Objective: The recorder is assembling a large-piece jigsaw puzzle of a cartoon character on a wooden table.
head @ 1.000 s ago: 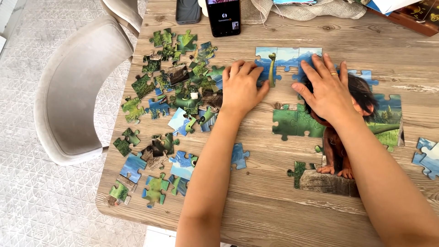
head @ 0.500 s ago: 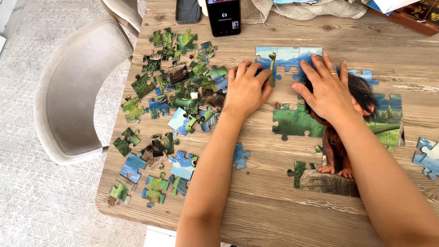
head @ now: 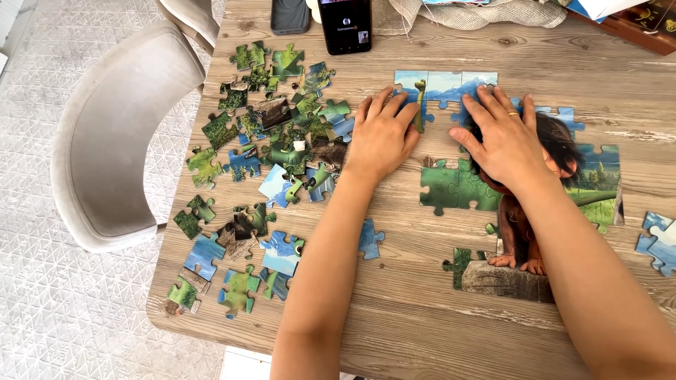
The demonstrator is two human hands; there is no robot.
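Observation:
A partly joined jigsaw puzzle [head: 556, 211] lies on the wooden table [head: 422, 324], showing a cartoon figure, green grass and blue sky. My left hand [head: 382, 137] lies flat at the puzzle's top left, its fingertips on the blue sky pieces [head: 422, 88]. My right hand [head: 501, 137], with a ring on one finger, presses flat on the puzzle's upper middle, over the figure's dark hair. Neither hand grips a piece. A heap of loose pieces [head: 282, 134] lies just left of my left hand.
More loose pieces [head: 239, 260] are scattered toward the table's left front edge, one [head: 370, 239] by my left forearm, a few [head: 658, 243] at the right edge. Two phones [head: 345, 24] and cloth [head: 486, 14] lie at the back. A beige chair [head: 120, 134] stands on the left.
My left hand has slid a little right and up, onto the sky pieces. My right hand has stayed on the puzzle.

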